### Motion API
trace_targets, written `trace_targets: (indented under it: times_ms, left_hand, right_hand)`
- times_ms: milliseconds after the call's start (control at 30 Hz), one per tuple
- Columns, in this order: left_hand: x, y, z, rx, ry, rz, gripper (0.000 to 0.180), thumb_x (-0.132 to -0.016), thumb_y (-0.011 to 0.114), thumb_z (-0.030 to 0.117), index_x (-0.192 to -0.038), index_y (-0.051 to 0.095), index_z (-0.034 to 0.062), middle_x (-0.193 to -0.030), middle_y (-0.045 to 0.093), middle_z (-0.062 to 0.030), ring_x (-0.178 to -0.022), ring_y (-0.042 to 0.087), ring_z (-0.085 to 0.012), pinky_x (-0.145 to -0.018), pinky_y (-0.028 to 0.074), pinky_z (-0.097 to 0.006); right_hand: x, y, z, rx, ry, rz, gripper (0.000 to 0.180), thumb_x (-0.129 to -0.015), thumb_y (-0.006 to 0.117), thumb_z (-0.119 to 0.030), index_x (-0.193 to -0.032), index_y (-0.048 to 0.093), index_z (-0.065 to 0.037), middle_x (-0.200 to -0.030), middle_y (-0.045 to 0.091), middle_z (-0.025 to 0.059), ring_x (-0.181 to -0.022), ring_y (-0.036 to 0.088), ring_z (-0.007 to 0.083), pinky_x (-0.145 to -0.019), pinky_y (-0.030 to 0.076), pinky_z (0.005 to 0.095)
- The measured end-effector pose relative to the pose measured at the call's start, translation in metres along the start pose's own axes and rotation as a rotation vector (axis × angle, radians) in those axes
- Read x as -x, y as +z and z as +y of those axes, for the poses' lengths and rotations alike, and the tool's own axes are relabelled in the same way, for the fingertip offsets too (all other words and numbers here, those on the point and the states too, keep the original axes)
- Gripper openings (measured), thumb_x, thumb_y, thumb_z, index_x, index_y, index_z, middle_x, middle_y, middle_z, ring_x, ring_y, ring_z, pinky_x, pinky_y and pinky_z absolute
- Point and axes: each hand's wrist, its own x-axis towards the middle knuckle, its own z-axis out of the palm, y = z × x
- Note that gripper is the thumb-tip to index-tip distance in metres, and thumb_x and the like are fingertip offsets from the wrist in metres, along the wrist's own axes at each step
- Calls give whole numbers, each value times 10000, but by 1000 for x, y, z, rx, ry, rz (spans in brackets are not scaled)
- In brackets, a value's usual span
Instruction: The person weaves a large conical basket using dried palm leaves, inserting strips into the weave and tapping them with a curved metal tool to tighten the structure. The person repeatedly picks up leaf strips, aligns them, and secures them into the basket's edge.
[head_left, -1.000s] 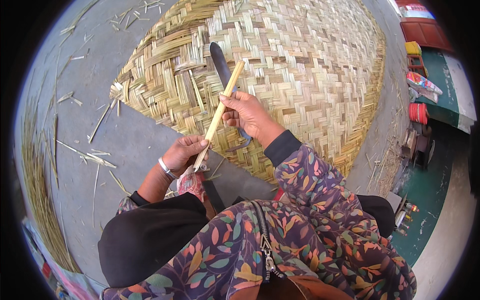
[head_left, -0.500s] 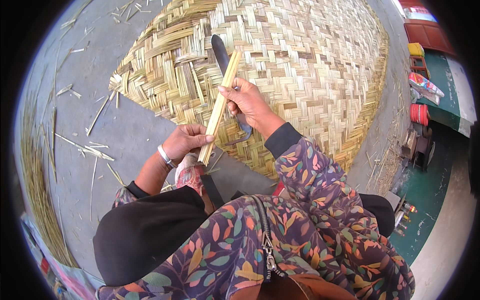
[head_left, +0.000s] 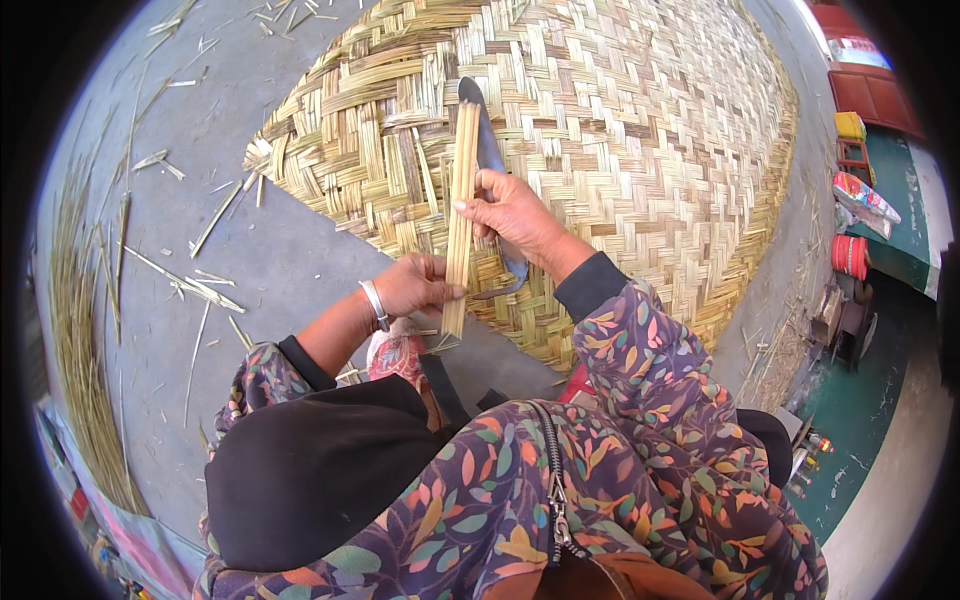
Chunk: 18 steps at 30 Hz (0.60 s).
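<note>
A small bundle of pale yellow split strips (head_left: 460, 238) stands nearly upright in the picture, between both hands. My left hand (head_left: 412, 284) pinches its lower part, thumb across the front, and wears a silver bracelet at the wrist. Higher up, my right hand (head_left: 510, 214) grips the same bundle between thumb and fingers. Behind the strips and right hand lies a long dark knife (head_left: 487, 145) with a hooked end, apparently resting on the woven mat (head_left: 640, 170). My right hand hides its middle section.
Loose straw scraps (head_left: 195, 290) litter the grey floor on the left. A long bundle of thin stalks (head_left: 85, 370) lies along the left rim. To the right are a red roll (head_left: 850, 257), a plastic bag (head_left: 866, 203) and a yellow item (head_left: 850, 126).
The strip bundle has swung from a rightward lean to almost upright, with both hands still on it. The whole view has shifted slightly, moving the scene to the right.
</note>
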Motion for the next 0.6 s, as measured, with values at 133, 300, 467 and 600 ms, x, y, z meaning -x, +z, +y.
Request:
trace_targets:
  times_ms: [133,300,467,600]
  left_hand:
    - [-1,-47,31,-82,276,356,262,-892,685,167,-1097,654,7,-924,695,-46,-764,670,-127,-684,567,-271]
    - [-2,-109,67,14,331,708,221,-897,678,161,-1057,657,10,-959,683,-42,-837,674,-145,-724,577,-280]
    - [-16,-113,61,-28,354,696,230,-899,674,144,-1079,655,2,-964,677,-32,-829,656,-122,-727,574,-267]
    - [-29,-115,57,-39,426,701,239,-908,665,149,-1090,644,-5,-974,677,-38,-832,659,-122,-729,575,-271]
  right_hand:
    - [-1,-6,-4,-19,-39,126,267,-945,624,-288,-1082,595,-61,-763,597,-23,-589,539,40,-529,433,197]
    - [14,-21,14,87,121,280,243,-968,577,-278,-1096,598,-72,-765,593,-16,-606,542,47,-537,429,202]
    - [18,-25,33,39,133,311,200,-968,565,-228,-1093,607,-78,-763,593,-10,-599,541,53,-529,431,206]
    - [16,-23,39,36,148,317,207,-957,571,-229,-1070,608,-61,-759,601,6,-586,555,69,-519,438,217]
